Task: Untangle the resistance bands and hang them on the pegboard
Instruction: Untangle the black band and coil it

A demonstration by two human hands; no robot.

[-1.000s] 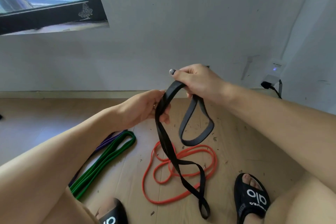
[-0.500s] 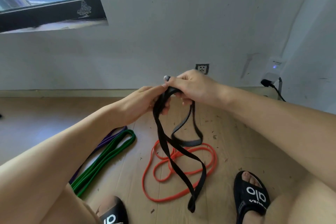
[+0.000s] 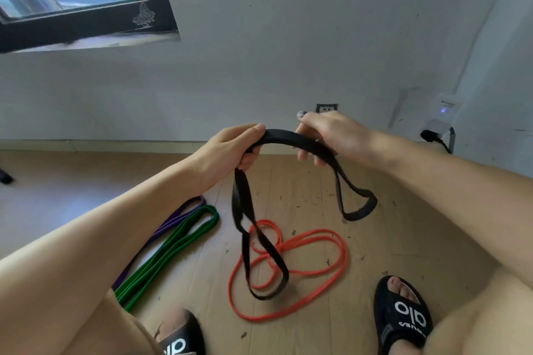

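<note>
Black band: gripped in curled fingers of left hand and right hand, arched between, loops hung above the floor; untangling judged underway, twisted left loop to be opened next.

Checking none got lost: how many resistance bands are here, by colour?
Black band, held in both hands: 1
Red band, on the floor: 1
Green band, on the floor: 1
Purple band, on the floor: 1
Total: 4
</note>
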